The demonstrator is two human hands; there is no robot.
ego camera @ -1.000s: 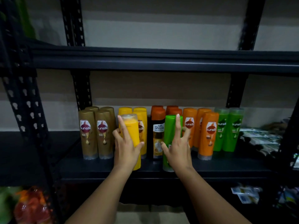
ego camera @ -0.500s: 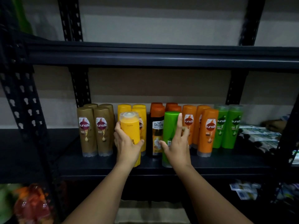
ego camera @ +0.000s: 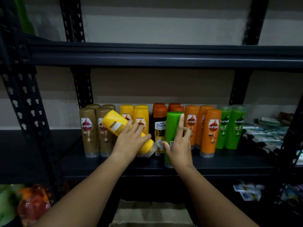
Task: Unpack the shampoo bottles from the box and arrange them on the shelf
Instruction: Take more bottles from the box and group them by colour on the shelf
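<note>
My left hand [ego camera: 131, 141] grips a yellow shampoo bottle [ego camera: 114, 123], tilted with its base up to the left and its clear cap down to the right, in front of the standing yellow bottles [ego camera: 141, 115]. My right hand [ego camera: 179, 145] wraps a green bottle [ego camera: 172, 126] standing cap-down near the front edge of the black shelf [ego camera: 213, 167], forefinger stretched up its side. Behind stand brown bottles [ego camera: 89, 130], a black Shayla bottle [ego camera: 159, 128], orange bottles [ego camera: 210, 131] and two green bottles [ego camera: 234, 126]. A cardboard box [ego camera: 147, 213] shows below, between my arms.
A black upper shelf [ego camera: 164, 56] runs overhead. Perforated black uprights [ego camera: 26, 112] stand at the left. Small packets [ego camera: 268, 133] lie at the shelf's right end, and more packets [ego camera: 247, 190] sit lower right. Red and orange bagged items [ego camera: 32, 203] are at the lower left.
My left hand has tipped the yellow bottle from upright to a slant, base swung up to the left. My right hand stays on the green bottle.
</note>
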